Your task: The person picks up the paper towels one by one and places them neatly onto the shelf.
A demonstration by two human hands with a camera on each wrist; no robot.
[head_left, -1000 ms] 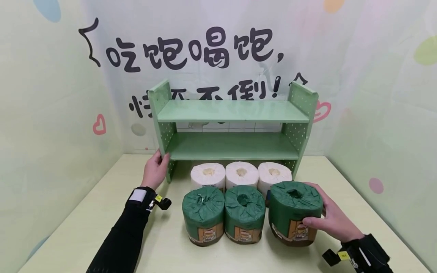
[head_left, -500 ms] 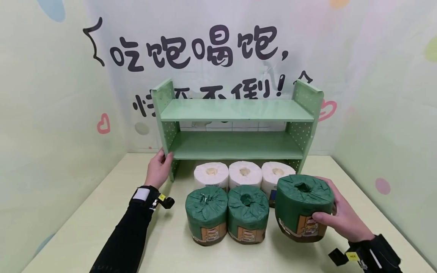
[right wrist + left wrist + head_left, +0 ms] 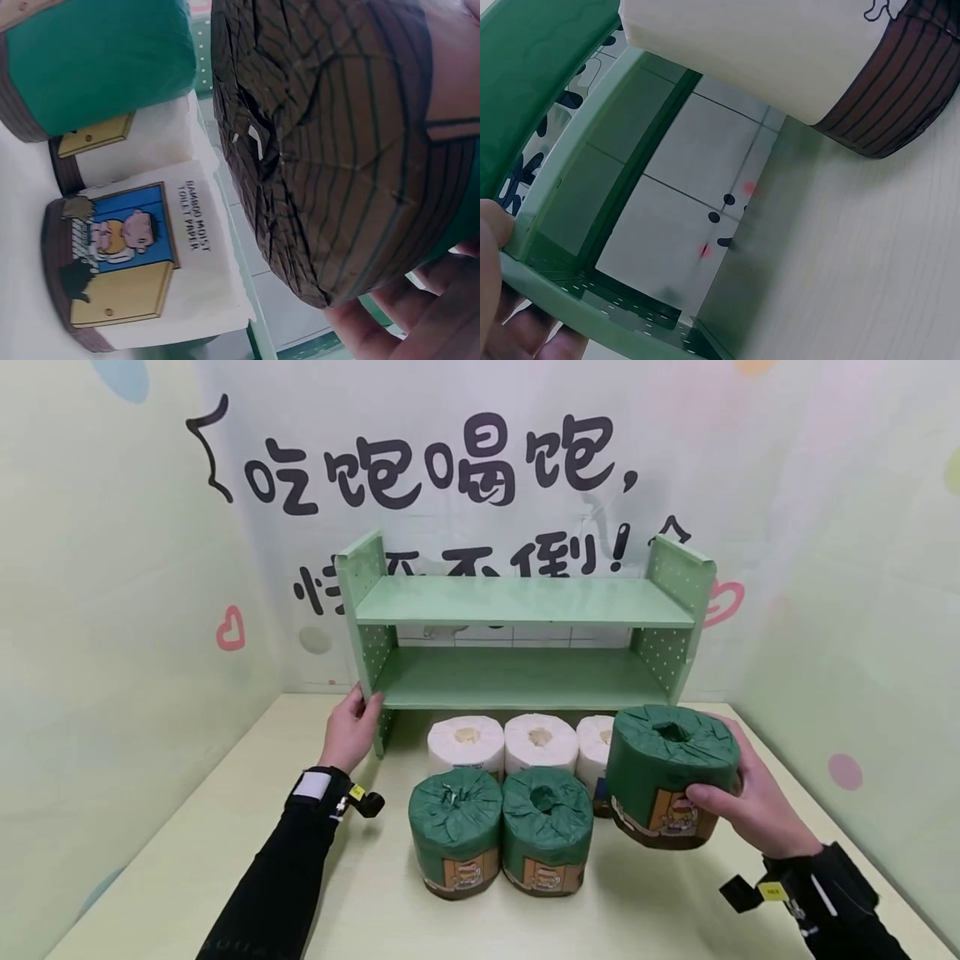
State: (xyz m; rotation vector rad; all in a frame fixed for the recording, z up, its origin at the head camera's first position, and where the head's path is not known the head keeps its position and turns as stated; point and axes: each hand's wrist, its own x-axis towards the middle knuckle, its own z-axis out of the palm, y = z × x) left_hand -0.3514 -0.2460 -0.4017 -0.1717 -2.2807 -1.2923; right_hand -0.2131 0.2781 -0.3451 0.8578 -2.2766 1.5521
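Note:
My right hand (image 3: pixel 757 793) grips a green-wrapped toilet paper roll (image 3: pixel 663 768), thumb on its front and fingers behind, and carries it above the table. Its brown striped underside (image 3: pixel 330 172) faces the right wrist camera. My left hand (image 3: pixel 352 727) pinches the lower left side panel of a green two-tier shelf rack (image 3: pixel 517 681); in the left wrist view, thumb and fingers (image 3: pixel 540 337) lie on either side of the panel's edge. Two more green rolls, a left one (image 3: pixel 455 827) and a right one (image 3: pixel 547 827), stand side by side in front.
Behind the green rolls stand three white toilet paper rolls (image 3: pixel 540 742) in a row, partly under the lower shelf board. The held roll overlaps the rightmost one. A printed cloth backdrop (image 3: pixel 450 460) closes off the back and sides of the pale table (image 3: pixel 255 827).
My right hand has lifted the green roll off its place beside the other two, up and slightly right, toward the lower shelf's height. My left hand keeps its hold on the rack.

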